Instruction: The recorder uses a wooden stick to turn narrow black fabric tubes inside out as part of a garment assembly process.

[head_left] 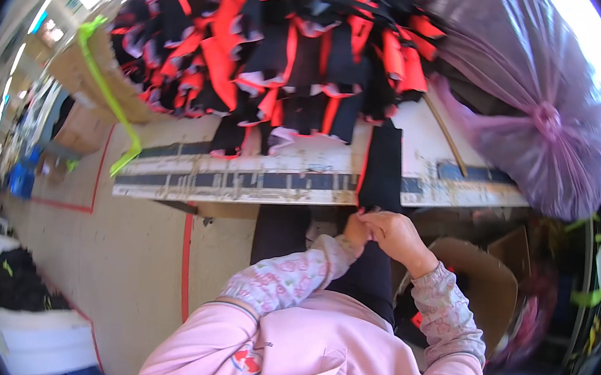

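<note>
A long black fabric strip [382,165] hangs over the front edge of the white worktable [302,169] and runs down toward my lap. My left hand [356,231] and my right hand [396,236] meet just below the table edge, both pinching the strip's lower part. My sleeves are pale with a floral print over a pink top. Behind the strip lies a big heap of black and red-orange fabric pieces [279,46], spread across the tabletop.
A large tied purple plastic bag [536,102] sits at the table's right end. A thin stick [446,135] lies beside it. A neon green strap [109,90] hangs at the left. Cardboard [485,280] stands below right. The floor carries red tape lines [185,263].
</note>
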Tool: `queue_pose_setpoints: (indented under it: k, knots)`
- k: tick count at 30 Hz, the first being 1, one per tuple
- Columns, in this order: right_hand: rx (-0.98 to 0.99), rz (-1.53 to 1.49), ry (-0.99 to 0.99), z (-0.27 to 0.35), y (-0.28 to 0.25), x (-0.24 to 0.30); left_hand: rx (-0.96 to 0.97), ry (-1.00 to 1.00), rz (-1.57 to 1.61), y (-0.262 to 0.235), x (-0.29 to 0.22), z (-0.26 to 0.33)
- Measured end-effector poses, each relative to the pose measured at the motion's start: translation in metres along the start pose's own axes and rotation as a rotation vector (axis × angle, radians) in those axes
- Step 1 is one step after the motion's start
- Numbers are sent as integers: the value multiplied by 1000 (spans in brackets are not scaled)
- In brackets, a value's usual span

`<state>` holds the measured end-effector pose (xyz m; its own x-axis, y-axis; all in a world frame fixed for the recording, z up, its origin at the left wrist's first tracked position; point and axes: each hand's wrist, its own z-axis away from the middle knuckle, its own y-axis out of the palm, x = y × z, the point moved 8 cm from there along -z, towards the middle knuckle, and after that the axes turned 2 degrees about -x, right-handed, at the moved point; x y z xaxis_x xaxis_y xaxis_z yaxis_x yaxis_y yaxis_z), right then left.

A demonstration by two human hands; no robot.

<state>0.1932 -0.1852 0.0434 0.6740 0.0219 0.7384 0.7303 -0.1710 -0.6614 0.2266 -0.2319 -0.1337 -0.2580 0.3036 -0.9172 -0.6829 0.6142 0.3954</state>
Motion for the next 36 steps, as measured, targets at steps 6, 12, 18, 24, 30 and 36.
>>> queue_pose_setpoints:
  k: [6,12,18,24,30,36]
  knots:
    - [-336,501,-88,13,-45,-9,-203,-446,243,45,-31,17]
    - [-399,254,53,12,-20,-45,-235,-513,345,28,3,13]
    - [-311,303,7,9,-20,-49,163,-671,266,31,-43,22]
    - [-288,398,-73,16,-14,-32,235,-959,254,21,-67,17]
    - [-212,236,-76,27,-2,-32,73,-980,-64,6,-35,18]
    - [-291,163,-124,40,-14,-23,18,-889,82,1,-15,33]
